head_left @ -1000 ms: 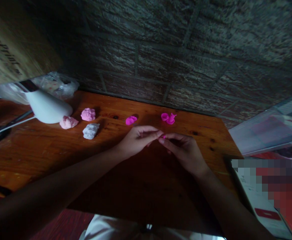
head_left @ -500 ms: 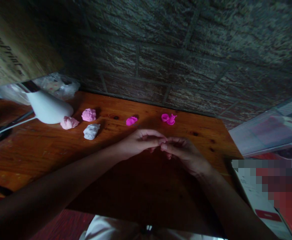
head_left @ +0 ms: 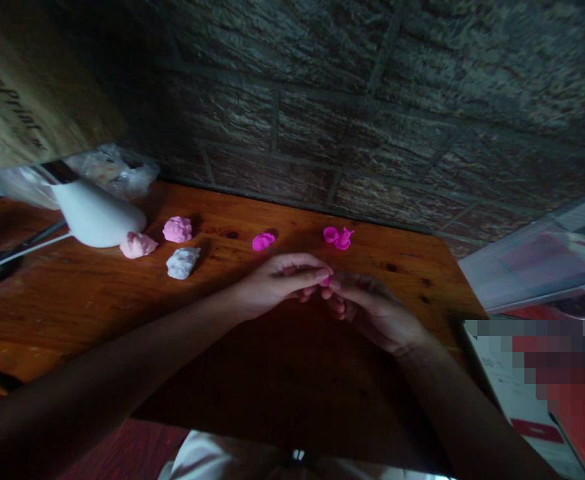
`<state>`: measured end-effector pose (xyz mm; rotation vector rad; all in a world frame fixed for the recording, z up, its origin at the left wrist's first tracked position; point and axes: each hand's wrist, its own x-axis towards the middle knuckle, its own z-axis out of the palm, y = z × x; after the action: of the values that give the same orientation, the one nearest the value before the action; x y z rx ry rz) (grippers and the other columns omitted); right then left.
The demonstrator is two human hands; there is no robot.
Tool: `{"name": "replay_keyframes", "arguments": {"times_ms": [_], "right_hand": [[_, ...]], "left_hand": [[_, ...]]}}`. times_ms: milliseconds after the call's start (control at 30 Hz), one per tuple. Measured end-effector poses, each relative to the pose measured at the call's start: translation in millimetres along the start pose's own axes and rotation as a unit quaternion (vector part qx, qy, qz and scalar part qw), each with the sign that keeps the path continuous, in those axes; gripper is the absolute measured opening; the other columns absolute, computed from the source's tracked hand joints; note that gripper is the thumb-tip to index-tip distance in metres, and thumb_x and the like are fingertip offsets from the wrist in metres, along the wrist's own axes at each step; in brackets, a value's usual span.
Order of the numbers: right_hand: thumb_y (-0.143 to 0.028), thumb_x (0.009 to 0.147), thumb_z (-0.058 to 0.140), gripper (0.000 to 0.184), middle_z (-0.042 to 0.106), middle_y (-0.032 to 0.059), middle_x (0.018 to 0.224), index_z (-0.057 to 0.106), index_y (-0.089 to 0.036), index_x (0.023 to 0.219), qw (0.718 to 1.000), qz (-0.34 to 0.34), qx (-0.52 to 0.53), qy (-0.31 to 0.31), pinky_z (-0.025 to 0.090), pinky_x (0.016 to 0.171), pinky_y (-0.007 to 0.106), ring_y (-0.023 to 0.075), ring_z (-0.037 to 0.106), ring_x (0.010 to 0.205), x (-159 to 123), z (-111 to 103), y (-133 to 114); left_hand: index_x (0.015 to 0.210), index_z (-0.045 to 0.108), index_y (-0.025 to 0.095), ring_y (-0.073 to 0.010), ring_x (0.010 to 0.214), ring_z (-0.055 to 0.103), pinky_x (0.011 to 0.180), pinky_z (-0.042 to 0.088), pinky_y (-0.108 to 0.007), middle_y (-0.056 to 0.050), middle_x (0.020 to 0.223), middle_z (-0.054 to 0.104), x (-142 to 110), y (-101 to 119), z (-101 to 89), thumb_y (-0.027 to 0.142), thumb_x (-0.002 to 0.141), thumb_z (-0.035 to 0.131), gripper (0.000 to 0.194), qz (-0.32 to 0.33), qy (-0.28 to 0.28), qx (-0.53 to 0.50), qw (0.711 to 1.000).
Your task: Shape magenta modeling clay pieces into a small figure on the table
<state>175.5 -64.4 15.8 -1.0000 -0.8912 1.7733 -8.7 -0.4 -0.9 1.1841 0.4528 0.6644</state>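
Observation:
Between the fingertips of both hands is a small piece of bright pink modelling clay (head_left: 326,281), mostly covered by the fingers. My left hand (head_left: 286,281) is closed in a pinch on it, thumb against forefinger. From the right, my right hand (head_left: 367,303) also pinches it, its fingers curled. Beyond the hands, a magenta clay lump (head_left: 263,241) lies on the wooden table (head_left: 212,207). Farther right sits a shaped magenta clay piece (head_left: 339,237) with a round hollow part and thin points.
On the left are a pale pink lump (head_left: 139,245), a pink lump (head_left: 177,229) and a white lump (head_left: 183,263). Beside them stands a white lamp-like base (head_left: 99,217) with a cable. A cardboard box (head_left: 32,87) overhangs the left; a stone-patterned wall (head_left: 297,133) borders the back.
The fingertips have parted slightly and turned, so the bright pink clay between them now shows. The right fingers have shifted a little downward. The lumps on the table stay put.

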Motion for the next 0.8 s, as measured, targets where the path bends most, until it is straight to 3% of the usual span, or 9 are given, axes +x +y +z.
{"name": "replay_keyframes", "arguments": {"times_ms": [567,800], "right_hand": [[-0.040,0.075,0.089,0.023,0.069,-0.0014,0.075,0.079,-0.021,0.080,0.997,-0.043,-0.061,0.014,0.038,0.055,0.021,0.0067,0.050,0.059,1.3,-2.2,3.0],[-0.043,0.077,0.087,0.024,0.069,0.0002,0.074,0.081,-0.022,0.087,0.998,-0.045,-0.046,0.000,0.036,0.054,0.021,0.0072,0.047,0.058,0.0,2.7,2.7]], "left_hand": [[0.107,0.077,0.015,-0.0090,0.064,0.055,0.060,0.039,-0.024,-0.003,0.081,0.070,1.3,0.3,0.7,0.034,0.085,0.078,0.029,0.006,-0.005,0.011,1.000],[0.099,0.078,0.016,-0.0103,0.067,0.058,0.060,0.040,-0.024,-0.003,0.078,0.071,0.6,2.3,0.7,0.035,0.082,0.081,0.026,0.018,-0.003,0.000,1.000]]}}
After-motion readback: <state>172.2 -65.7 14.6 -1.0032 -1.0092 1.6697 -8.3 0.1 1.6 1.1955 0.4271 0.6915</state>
